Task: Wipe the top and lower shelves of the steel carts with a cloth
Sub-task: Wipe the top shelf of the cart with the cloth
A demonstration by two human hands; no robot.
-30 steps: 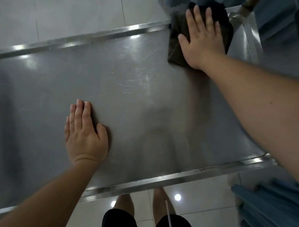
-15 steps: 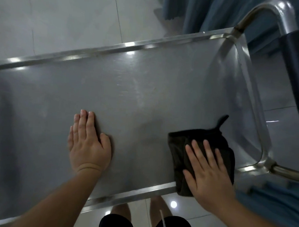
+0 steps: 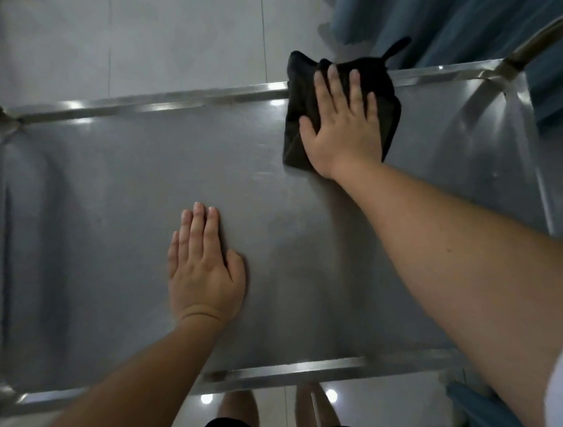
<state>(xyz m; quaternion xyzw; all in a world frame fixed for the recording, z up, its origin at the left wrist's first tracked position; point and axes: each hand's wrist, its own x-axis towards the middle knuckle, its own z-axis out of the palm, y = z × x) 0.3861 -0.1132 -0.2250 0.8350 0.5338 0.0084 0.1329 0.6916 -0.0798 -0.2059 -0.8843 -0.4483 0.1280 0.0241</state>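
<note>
The steel cart's top shelf point(image 3: 120, 187) fills most of the head view, a flat brushed sheet with a raised rim. A folded black cloth point(image 3: 298, 94) lies at the shelf's far rim, right of centre, with one corner over the rim. My right hand point(image 3: 342, 122) presses flat on the cloth with straight, spread fingers. My left hand point(image 3: 203, 271) rests flat on the bare steel nearer the front edge, fingers together and straight, holding nothing.
The cart's curved handle tube point(image 3: 546, 34) rises at the far right corner. Blue-grey fabric point(image 3: 459, 24) hangs beyond the far rim, and more lies at the lower right point(image 3: 484, 416). Pale tiled floor point(image 3: 152, 36) surrounds the cart. My legs point(image 3: 239, 408) stand at the front rim.
My right hand has pushed the cloth from the near front edge back up to the far rim. My left hand has stayed flat in the same place.
</note>
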